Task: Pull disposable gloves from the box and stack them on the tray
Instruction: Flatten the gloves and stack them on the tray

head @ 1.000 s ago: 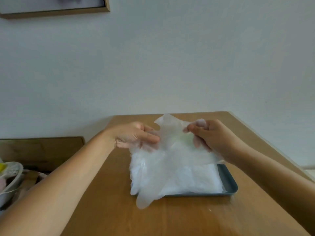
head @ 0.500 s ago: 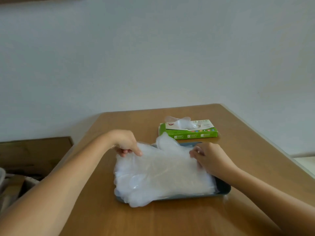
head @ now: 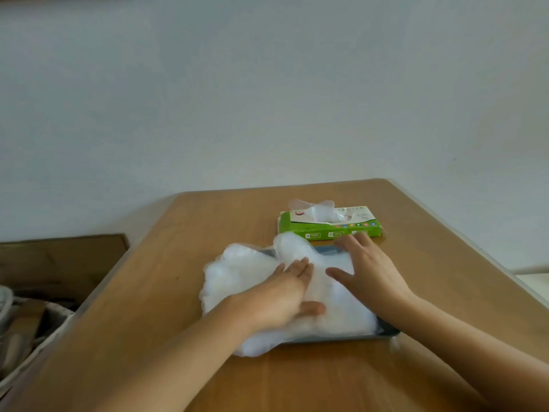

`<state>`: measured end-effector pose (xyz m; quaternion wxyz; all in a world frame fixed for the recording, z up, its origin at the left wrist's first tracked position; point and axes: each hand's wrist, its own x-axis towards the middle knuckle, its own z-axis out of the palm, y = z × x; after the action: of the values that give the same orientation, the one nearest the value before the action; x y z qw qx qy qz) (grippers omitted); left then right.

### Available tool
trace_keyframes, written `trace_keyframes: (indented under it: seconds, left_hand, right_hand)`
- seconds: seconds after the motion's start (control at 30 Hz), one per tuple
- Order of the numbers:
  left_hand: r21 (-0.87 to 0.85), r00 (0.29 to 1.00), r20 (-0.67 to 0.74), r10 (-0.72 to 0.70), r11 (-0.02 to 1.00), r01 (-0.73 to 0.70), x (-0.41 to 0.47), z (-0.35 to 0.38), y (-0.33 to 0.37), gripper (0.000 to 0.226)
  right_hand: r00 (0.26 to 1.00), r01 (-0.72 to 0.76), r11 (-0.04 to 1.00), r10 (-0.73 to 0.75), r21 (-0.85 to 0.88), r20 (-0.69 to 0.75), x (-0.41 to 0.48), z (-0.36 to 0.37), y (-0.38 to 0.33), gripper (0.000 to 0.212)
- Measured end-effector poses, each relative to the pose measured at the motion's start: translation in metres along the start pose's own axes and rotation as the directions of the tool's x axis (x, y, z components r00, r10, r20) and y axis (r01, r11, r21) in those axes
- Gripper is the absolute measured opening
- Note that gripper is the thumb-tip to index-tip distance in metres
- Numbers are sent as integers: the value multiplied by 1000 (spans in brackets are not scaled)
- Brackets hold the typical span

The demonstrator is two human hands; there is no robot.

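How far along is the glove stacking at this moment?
Done: a thick pile of gloves lies on the tray, spilling over its left edge. In hand: the left hand and right hand press flat on the pile. Left: the green box behind the tray has a glove poking out, so more pulls likely remain.

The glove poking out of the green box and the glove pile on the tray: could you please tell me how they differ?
The glove poking out of the green box is one small crumpled tuft; the glove pile is broad and overhangs the tray's left edge. The glove stands up untouched; the glove pile lies flat under the open left hand and right hand. Both are thin, translucent white plastic.
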<state>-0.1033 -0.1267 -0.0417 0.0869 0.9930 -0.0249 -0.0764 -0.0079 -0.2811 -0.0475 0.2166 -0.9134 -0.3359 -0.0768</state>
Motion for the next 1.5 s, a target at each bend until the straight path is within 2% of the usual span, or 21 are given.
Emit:
trace_keyframes:
  seconds: [0.07, 0.13, 0.2, 0.3, 0.37, 0.5, 0.63, 0.7, 0.77, 0.83, 0.93, 1.0, 1.07, 1.13, 1.2, 1.3, 1.33, 1.43, 1.5]
  left_hand:
    - [-33, 999, 53, 3, 999, -1, 1, 5, -6, 86]
    - [-29, 999, 46, 10, 1000, -9, 3, 10, -12, 87]
    - [4, 1000, 29, 5, 1000, -6, 4, 15, -18, 84]
    - [-5, 998, 39, -49, 999, 50, -1, 19, -23, 102]
    - [-5, 995, 50, -86, 996, 87, -8, 19, -29, 105]
    - [56, 981, 84, -174, 984, 169, -26, 7, -50, 112]
    - [180, 949, 235, -210, 969, 170, -30, -27, -78, 121]
    - [140, 930, 287, -228, 971, 195, -28, -42, -80, 118]
    - [33, 940, 259, -222, 975, 221, -24, -55, -77, 101]
    - [-41, 968, 156, -198, 978, 207, -15, -68, -74, 90]
    - [-142, 974, 10, -226, 964, 225, 4, -83, -73, 96]
    - [-174, 974, -33, -224, 961, 215, 23, -87, -73, 85]
    - [-174, 979, -31, -202, 965, 194, 43, -87, -69, 71]
    - [-172, 983, -24, -184, 969, 177, 64, -86, -65, 62]
    - [-152, 985, 15, -169, 974, 169, 83, -78, -63, 59]
    - [-106, 976, 106, -191, 974, 202, 104, -64, -61, 63]
    - [-103, 968, 135, -210, 969, 224, 109, -59, -60, 63]
    - [-81, 951, 214, -224, 966, 246, 117, -48, -62, 58]
    - [-110, 946, 227, -230, 959, 260, 117, -47, -60, 55]
  right_hand:
    - [988, 150, 988, -152, -40, -35, -8, -4, -9, 45]
    - [956, 284, 959, -282, -10, 79, -16, -2, -19, 40]
    - [907, 353, 936, -343, 7, 245, -21, 4, -22, 43]
    - [832, 403, 912, -327, -82, 449, -19, 4, -6, 57]
    - [793, 404, 904, -271, -138, 545, -17, 0, 7, 73]
    - [747, 421, 881, -200, -217, 634, -10, -11, 22, 91]
    - [722, 386, 899, -152, -210, 675, -2, -24, 14, 98]
    - [727, 366, 906, -136, -213, 673, 5, -29, 4, 98]
    - [745, 323, 929, -131, -183, 654, 19, -34, -5, 90]
    - [793, 292, 947, -162, -133, 587, 38, -37, -10, 71]
    - [938, 234, 967, -198, -99, 285, 77, -33, -4, 52]
    - [983, 165, 986, -162, -26, 82, 104, -26, 6, 57]
    - [998, 63, 996, -63, 64, -7, 125, -16, 19, 65]
    - [998, -54, 983, 58, 177, -15, 141, -5, 29, 70]
    - [992, -122, 952, 127, 282, 0, 149, 4, 37, 61]
    - [987, -77, 941, 120, 331, -111, 152, 14, 44, 25]
    - [980, -46, 945, 105, 325, -167, 152, 14, 44, 19]
    - [957, 62, 929, 49, 365, -286, 155, 2, 37, 16]
    - [954, 85, 886, 59, 457, -293, 155, -10, 33, 16]
